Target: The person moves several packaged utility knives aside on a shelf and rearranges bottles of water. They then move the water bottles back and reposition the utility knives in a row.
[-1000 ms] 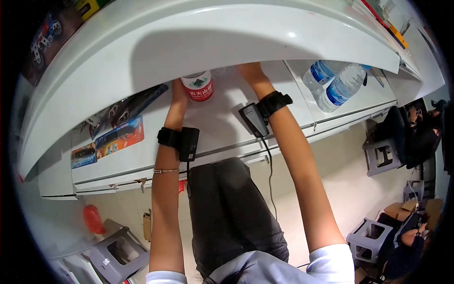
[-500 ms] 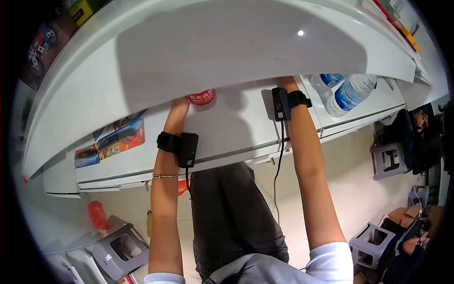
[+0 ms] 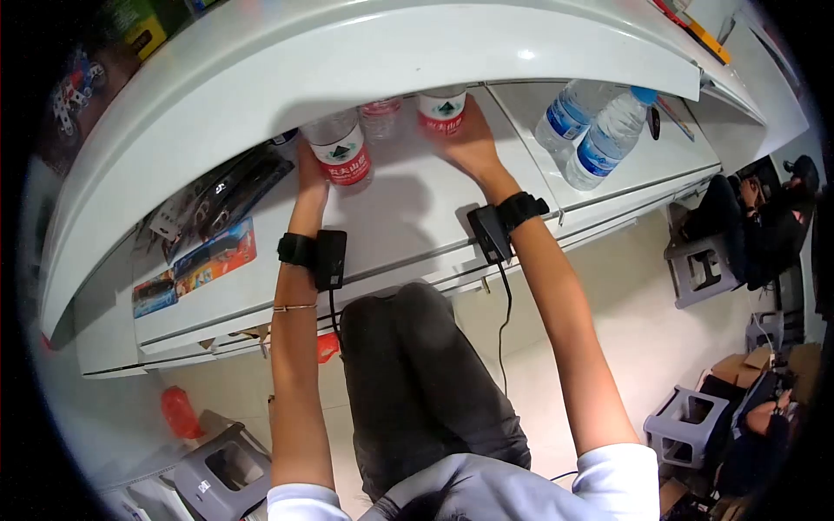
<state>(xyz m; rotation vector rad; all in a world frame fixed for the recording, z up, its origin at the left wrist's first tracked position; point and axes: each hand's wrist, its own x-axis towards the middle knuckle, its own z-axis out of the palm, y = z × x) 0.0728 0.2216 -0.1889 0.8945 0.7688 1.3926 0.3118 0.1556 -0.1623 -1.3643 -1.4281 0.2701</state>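
Table bears, near its middle, a left red-labelled bottle, long axis roughly upright, top hidden; farther back, a right red-labelled bottle points up likewise, base contact unclear. Left hand lies beside the first, toward the table's left end, grip hidden; right hand curls around the second.

White tabletop bearing blue-labelled bottles, red-labelled bottle, flat packs

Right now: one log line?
left hand: at red-labelled bottle | right hand: at second bottle | third bottle: between them | grips: partly hidden
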